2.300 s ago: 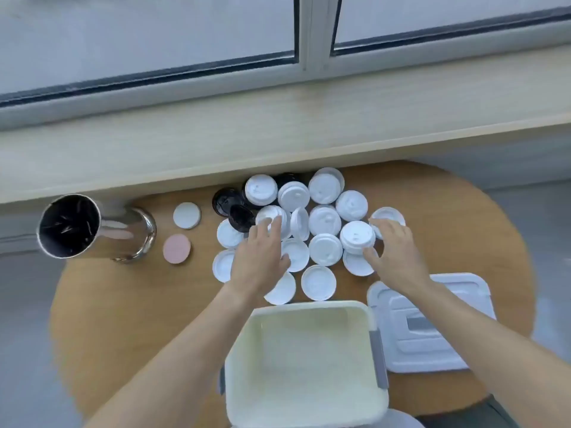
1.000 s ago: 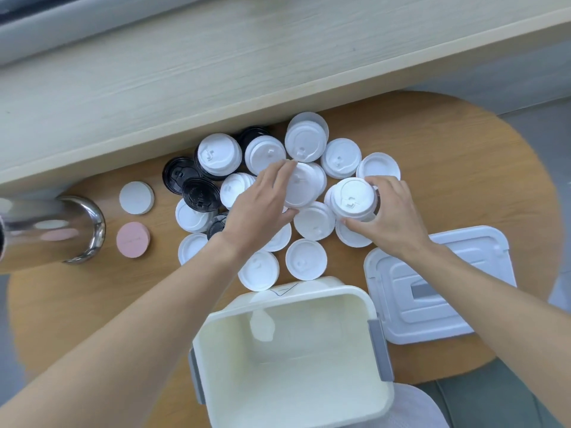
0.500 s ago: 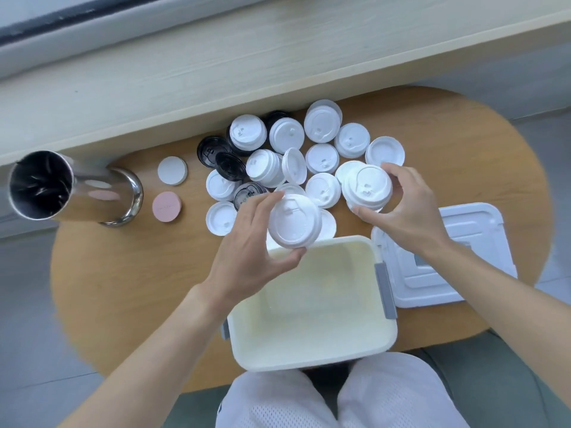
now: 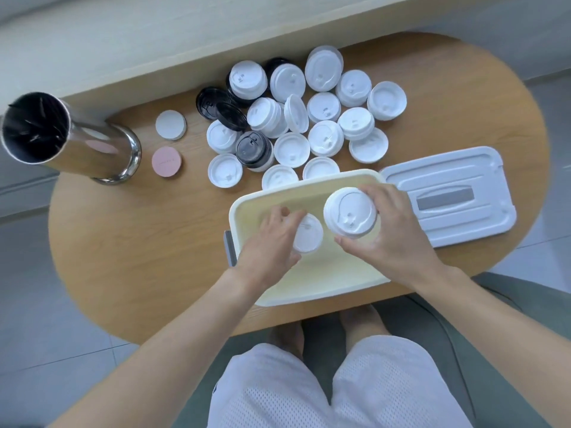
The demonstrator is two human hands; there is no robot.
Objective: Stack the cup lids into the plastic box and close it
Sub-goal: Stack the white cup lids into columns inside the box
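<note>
The open cream plastic box (image 4: 247,208) sits at the table's near edge. My left hand (image 4: 272,245) is down inside it, gripping a white cup lid (image 4: 308,233). My right hand (image 4: 389,233) holds a stack of white lids (image 4: 350,215) just above the box, to the right of the first lid. Several white and black lids (image 4: 296,118) lie loose on the table beyond the box. The box's grey cover (image 4: 448,193) lies flat to the right of the box.
A shiny metal cylinder (image 4: 61,140) stands at the far left. Beside it lie a white disc (image 4: 171,125) and a pink disc (image 4: 166,161). A pale ledge (image 4: 185,41) runs behind the round wooden table (image 4: 139,242). My knees show below the table's edge.
Both hands came back from the loose pile toward me, each carrying lids. The left hand has dropped into the box and the right hand has moved over it.
</note>
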